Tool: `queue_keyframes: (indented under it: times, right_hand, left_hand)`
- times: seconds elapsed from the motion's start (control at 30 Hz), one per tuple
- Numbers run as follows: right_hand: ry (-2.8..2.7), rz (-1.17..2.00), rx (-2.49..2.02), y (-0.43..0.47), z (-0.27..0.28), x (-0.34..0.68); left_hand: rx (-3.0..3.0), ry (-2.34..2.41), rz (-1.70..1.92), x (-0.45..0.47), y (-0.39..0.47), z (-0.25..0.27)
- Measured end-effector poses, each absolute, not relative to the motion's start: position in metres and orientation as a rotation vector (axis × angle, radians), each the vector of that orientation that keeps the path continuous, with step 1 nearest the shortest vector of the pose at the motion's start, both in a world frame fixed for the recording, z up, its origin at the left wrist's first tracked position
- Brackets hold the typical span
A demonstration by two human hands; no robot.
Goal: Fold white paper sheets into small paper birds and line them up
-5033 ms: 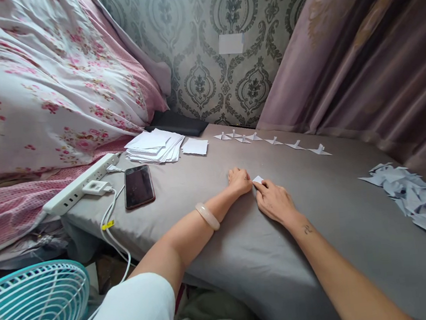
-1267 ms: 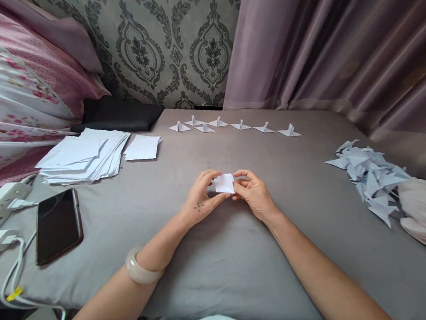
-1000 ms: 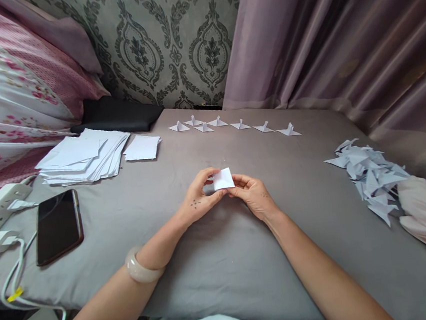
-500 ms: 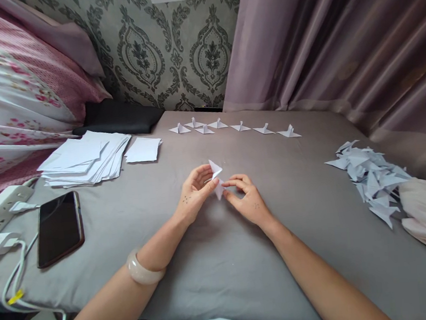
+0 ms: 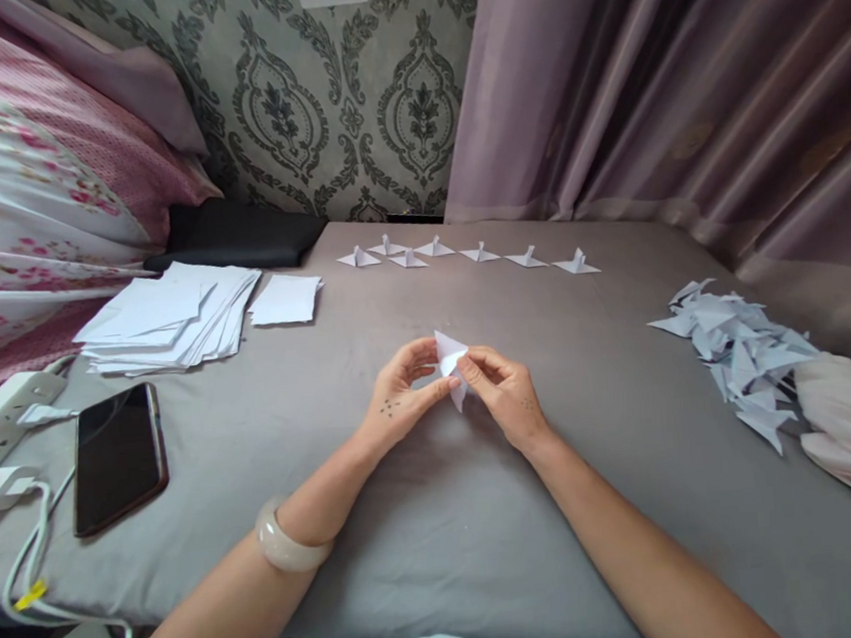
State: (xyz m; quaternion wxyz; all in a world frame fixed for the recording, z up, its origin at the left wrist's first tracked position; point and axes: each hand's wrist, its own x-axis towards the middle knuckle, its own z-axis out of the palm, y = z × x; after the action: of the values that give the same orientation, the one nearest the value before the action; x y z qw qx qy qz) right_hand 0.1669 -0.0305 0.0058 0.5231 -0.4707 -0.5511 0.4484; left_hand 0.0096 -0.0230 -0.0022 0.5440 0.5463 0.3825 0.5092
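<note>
A white folded paper crane (image 5: 450, 354) is held above the middle of the table, its pointed wings up and down. My left hand (image 5: 407, 386) is closed on its left side, thumb across the lower part. On its right side my right hand (image 5: 502, 382) pinches the paper between thumb and fingers. The fingertips hide part of the folds. Beyond the hands, several finished paper cranes (image 5: 479, 253) stand in a loose row with wings spread.
A heap of folded paper pieces (image 5: 744, 348) lies at the right beside a pale cloth (image 5: 848, 409). To the left are a paper stack (image 5: 162, 319), a smaller stack of squares (image 5: 286, 299), a phone (image 5: 118, 459) and a power strip (image 5: 5, 415) with cables.
Both hands and the crane have shifted slightly right and toward me. My right hand, earlier with looser fingers at the lower part, now pinches the paper higher up. The crane has turned.
</note>
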Motion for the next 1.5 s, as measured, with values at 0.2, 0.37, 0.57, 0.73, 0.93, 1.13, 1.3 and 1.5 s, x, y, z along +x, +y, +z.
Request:
queue_keyframes:
  times: [0.2, 0.37, 0.57, 0.73, 0.93, 1.13, 1.3, 1.5]
  right_hand:
    - [-1.327, 1.027, -1.108, -0.028, 0.006, 0.169]
    - [-1.324, 0.988, -1.111, -0.029, 0.007, 0.169]
    - [-1.153, 1.072, -1.222, -0.026, 0.004, 0.173]
    - [-0.977, 1.16, -1.316, -0.024, -0.001, 0.173]
    - [-1.04, 1.234, -1.236, -0.025, -0.009, 0.167]
    - [-1.07, 1.269, -1.204, -0.019, -0.009, 0.171]
    - [-1.269, 1.097, -1.371, -0.01, -0.02, 0.176]
    - [-1.761, 0.52, -1.442, -0.013, -0.02, 0.178]
  left_hand:
    - [1.122, 0.861, 1.139, 0.009, -0.025, 0.007]
    - [1.015, 0.854, 1.107, 0.009, -0.024, 0.007]
    - [1.059, 0.92, 1.117, 0.01, -0.028, 0.014]
    - [1.246, 1.056, 1.096, 0.011, -0.036, 0.021]
    - [1.127, 1.084, 1.113, 0.009, -0.028, 0.008]
    - [0.869, 1.205, 1.06, 0.002, -0.019, 0.002]
    - [0.992, 1.395, 0.944, -0.001, -0.014, -0.003]
    - [1.716, 1.846, 0.883, -0.001, -0.006, -0.013]
